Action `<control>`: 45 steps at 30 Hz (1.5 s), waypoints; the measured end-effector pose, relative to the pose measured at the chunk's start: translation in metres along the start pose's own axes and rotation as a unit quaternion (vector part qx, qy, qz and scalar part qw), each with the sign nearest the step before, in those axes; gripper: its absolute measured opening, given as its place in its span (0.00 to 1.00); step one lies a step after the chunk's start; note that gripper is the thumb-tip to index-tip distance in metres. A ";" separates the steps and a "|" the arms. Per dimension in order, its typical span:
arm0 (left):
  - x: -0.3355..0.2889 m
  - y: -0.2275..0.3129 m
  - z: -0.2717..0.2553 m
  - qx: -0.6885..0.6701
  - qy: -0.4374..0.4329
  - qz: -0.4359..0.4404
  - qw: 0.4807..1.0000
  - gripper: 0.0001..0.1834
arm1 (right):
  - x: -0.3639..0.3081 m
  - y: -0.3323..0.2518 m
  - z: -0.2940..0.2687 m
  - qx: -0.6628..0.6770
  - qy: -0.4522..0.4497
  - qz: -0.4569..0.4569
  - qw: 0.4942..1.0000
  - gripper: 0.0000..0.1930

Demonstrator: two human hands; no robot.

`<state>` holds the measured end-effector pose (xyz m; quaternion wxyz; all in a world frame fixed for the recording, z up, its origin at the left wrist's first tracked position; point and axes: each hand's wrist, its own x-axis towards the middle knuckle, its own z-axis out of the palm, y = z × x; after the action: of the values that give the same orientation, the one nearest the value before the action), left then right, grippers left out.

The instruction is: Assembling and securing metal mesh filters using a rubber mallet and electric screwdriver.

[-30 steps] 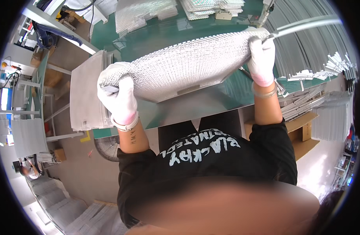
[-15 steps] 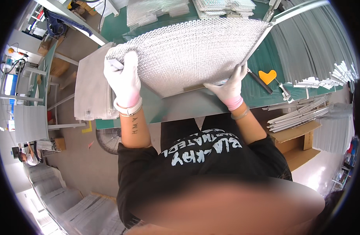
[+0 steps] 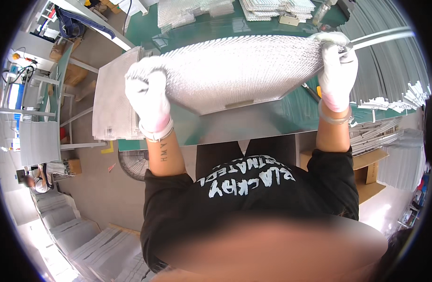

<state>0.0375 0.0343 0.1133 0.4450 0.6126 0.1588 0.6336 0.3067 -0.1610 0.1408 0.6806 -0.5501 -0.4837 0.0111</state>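
Observation:
A large silvery mesh panel [image 3: 244, 70] is held up between my two white-gloved hands, tilted, with its lower edge close to the green table [image 3: 272, 117]. My left hand [image 3: 149, 91] grips its left corner, thumb on the near face. My right hand [image 3: 337, 68] is closed on the upper right corner, its fingers partly behind the edge. A long pale strip [image 3: 383, 37] runs off to the right from beside that hand; whether it is joined to the panel I cannot tell. A dark tool handle [image 3: 312, 92] lies by my right wrist, partly covered.
Flat mesh sheets [image 3: 115, 98] are stacked at the table's left, with more mesh stacks [image 3: 272, 9] at the far side. Long grey strips [image 3: 380, 61] cover the right side. Below are a cardboard box [image 3: 370, 190] and a floor fan [image 3: 133, 164]. A person [image 3: 41, 181] is far left.
My right hand has moved from the panel's lower right edge up to its upper right corner. My left hand has kept its grip. The panel's right end is lower in view.

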 end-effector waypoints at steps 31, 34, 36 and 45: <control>-0.076 -0.074 -0.052 0.458 -0.497 0.018 0.737 0.14 | -0.111 -0.005 -0.034 0.135 -0.073 -0.079 0.985 0.11; -0.079 -0.081 -0.055 0.463 -0.496 -0.006 0.734 0.14 | -0.110 -0.003 -0.033 0.134 -0.077 -0.088 0.984 0.11; -0.083 -0.084 -0.058 0.456 -0.497 -0.026 0.737 0.14 | -0.109 -0.004 -0.032 0.134 -0.075 -0.089 0.984 0.12; -0.090 -0.097 -0.061 0.466 -0.446 0.005 0.764 0.10 | -0.108 -0.003 -0.030 0.159 -0.077 -0.084 0.981 0.15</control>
<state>0.0041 0.0404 -0.0284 0.1221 0.9588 0.2150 0.1398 0.2674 -0.2439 0.0755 0.7182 -0.3899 -0.5718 0.0727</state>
